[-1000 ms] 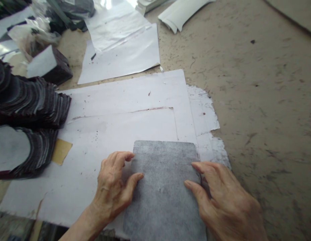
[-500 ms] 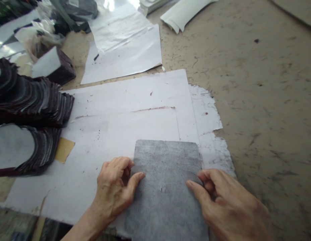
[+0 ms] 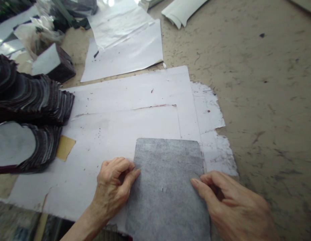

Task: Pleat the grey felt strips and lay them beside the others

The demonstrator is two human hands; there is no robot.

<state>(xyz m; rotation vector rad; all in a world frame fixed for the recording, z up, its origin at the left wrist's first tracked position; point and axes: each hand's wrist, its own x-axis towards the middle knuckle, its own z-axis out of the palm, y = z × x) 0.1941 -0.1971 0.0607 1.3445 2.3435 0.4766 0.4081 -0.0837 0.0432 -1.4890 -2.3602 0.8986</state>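
Note:
A grey felt-like rectangular piece with rounded corners lies on white paper sheets near the front edge. My left hand pinches its left edge, thumb on top and fingers curled beneath. My right hand pinches its right edge the same way, thumb on the grey surface. Both hands hold the piece at about mid-height.
Two fanned stacks of dark pieces sit at the left, with a small dark block behind them. A tan scrap lies on the paper. More white sheets and curved white pieces lie farther back on the worn beige table.
Both hands have slid slightly toward me along the piece's edges. Their fingers have curled in from a looser spread into a pinch. The grey piece stays in about the same place.

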